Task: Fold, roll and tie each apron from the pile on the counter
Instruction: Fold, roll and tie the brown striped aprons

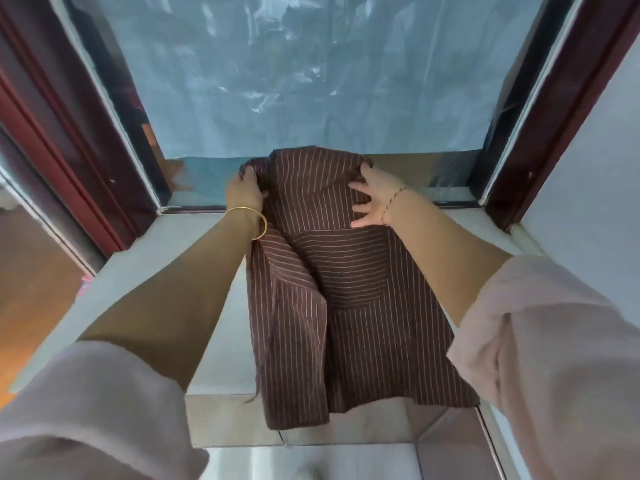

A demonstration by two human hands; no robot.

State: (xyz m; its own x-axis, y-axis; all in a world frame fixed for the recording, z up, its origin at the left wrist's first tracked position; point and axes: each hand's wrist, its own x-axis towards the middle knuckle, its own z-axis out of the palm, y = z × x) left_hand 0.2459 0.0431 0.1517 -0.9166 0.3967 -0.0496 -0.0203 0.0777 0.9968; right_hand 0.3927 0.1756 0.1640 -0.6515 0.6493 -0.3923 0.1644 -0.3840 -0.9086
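Apron (346, 289) lies between the hands: left hand (244, 192) grips its bunched corner, right hand (374, 199) presses flat and spread; square edges before creasing.

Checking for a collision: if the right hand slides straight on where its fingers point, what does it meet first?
The right hand lies flat on the apron, pointing left. Beyond more cloth, it would probably meet the left hand gripping the bunched corner.

Brown pinstriped apron (332, 289): spread lengthwise on grey tabletop (221, 327), near edge overhanging. Left hand (244, 192) grips its bunched far corner; right hand (372, 199) presses flat, fingers spread. Window (294, 74) behind.
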